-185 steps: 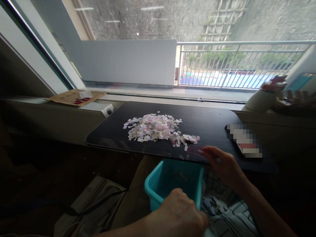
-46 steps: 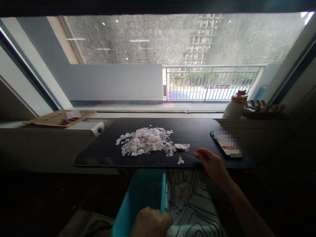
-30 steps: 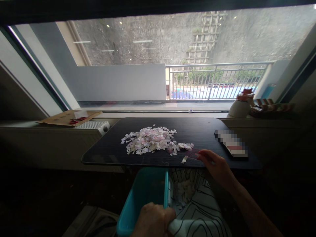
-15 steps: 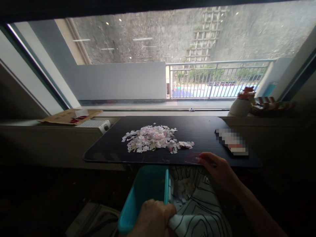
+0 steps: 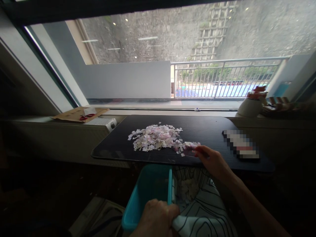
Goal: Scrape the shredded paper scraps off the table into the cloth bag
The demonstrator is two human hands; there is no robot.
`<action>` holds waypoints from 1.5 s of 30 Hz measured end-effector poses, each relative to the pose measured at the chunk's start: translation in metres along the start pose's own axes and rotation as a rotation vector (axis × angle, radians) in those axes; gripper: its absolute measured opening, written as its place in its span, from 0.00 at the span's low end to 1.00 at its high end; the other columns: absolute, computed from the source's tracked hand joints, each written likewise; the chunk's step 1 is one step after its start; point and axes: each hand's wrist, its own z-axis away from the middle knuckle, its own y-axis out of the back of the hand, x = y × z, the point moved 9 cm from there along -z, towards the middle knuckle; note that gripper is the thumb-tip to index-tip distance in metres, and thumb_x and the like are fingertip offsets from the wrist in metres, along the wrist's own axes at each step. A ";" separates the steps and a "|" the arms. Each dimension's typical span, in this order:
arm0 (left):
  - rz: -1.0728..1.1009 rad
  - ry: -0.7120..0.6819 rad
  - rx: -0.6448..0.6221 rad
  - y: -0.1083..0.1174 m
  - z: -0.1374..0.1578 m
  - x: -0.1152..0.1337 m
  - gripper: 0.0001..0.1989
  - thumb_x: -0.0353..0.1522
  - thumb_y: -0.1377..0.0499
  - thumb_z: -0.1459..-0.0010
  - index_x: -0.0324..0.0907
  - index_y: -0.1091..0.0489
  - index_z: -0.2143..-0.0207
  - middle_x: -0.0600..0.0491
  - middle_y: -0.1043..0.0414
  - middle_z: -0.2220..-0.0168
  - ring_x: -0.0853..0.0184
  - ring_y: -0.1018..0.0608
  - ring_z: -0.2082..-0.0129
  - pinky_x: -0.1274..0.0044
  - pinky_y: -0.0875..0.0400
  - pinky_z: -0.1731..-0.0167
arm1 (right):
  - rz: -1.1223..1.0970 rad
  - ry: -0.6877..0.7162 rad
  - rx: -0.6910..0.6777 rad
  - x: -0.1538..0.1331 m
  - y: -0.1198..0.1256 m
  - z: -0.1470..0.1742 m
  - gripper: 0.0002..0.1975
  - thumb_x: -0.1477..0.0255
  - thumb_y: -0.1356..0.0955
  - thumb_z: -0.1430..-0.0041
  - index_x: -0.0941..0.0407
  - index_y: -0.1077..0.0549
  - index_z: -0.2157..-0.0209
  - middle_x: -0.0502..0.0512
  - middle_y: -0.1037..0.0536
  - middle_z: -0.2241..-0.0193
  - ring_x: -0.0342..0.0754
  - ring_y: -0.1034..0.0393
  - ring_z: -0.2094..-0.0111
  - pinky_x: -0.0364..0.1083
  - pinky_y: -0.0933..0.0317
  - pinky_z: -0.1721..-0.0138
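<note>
A loose pile of small paper scraps lies on the dark table, with a thin tail of scraps trailing right. My right hand pinches a thin, see-through pinkish sheet at the table's front edge, its far end over the tail scraps. Below, my left hand is closed round the edge of a patterned cloth bag, right against the rim of a teal plastic bin. More paper scraps lie inside the bag's mouth. My left fingertips are hidden.
A blurred flat object rests on the table's right side. Along the sill are a brown envelope with a red item on it, and a white pot. A radiator stands left of the table, below the window.
My right hand has moved forward and slightly left with the see-through sheet, from the table edge to the tail of scraps. The left hand keeps its grip. The view has shifted slightly left.
</note>
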 end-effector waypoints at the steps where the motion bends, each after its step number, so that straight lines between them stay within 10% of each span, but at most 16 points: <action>1: -0.002 0.000 0.000 0.001 0.000 0.001 0.05 0.30 0.42 0.52 0.44 0.27 0.71 0.53 0.23 0.71 0.60 0.22 0.69 0.77 0.40 0.74 | 0.018 -0.006 -0.002 0.000 0.002 0.002 0.12 0.66 0.36 0.41 0.54 0.26 0.59 0.52 0.18 0.67 0.49 0.24 0.66 0.46 0.34 0.63; 20: -0.007 -0.014 0.055 0.003 0.002 -0.001 0.04 0.32 0.43 0.49 0.45 0.28 0.71 0.55 0.24 0.73 0.62 0.23 0.72 0.78 0.43 0.76 | 0.052 -0.009 -0.018 0.005 0.022 0.029 0.11 0.64 0.34 0.42 0.54 0.25 0.61 0.52 0.19 0.67 0.48 0.25 0.67 0.44 0.34 0.64; 45: -0.144 -0.176 -0.056 0.007 -0.003 0.046 0.07 0.35 0.40 0.44 0.41 0.26 0.65 0.46 0.22 0.67 0.53 0.20 0.66 0.70 0.30 0.64 | 0.070 0.083 -0.001 -0.028 -0.018 -0.002 0.12 0.67 0.36 0.41 0.55 0.25 0.59 0.54 0.19 0.69 0.48 0.25 0.70 0.44 0.36 0.67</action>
